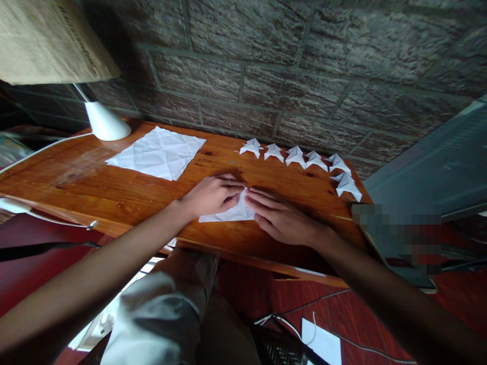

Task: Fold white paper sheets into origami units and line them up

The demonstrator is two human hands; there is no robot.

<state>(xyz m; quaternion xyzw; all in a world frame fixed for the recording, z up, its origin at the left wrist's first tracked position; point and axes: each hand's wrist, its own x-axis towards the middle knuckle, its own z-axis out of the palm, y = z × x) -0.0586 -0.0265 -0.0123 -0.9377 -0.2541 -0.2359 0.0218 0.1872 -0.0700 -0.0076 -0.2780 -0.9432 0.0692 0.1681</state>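
Observation:
A partly folded sheet of white paper lies near the front edge of the wooden table, mostly under my fingers. My left hand, with a ring on one finger, closes on its upper left part, thumb and fingertips pressed to the paper. From the other side my right hand grips its right edge, fingers held together and tips almost meeting those of the left. The covered folds cannot be made out. Behind my left hand, a stack of creased white sheets rests flat on the table.
Several small folded paper pieces stand in a row along the table's back right edge. A lamp with a paper shade is at the back left. The brick wall bounds the table behind. Cables hang at the left front.

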